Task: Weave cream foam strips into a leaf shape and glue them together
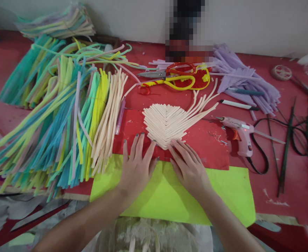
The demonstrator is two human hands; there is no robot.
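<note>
On red mat (211,154) | cream leaf (166,122) — axis and tip toward person (91,217) | left hand (136,169), right hand (190,169) — grip wide

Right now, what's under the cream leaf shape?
The red sheet shows on either side of the cream leaf shape and apparently continues beneath; whatever lies directly under is covered.

no readable text, a small pale marking (244,126) on the pink glue gun (245,139) at three o'clock, too tiny to make out
</note>
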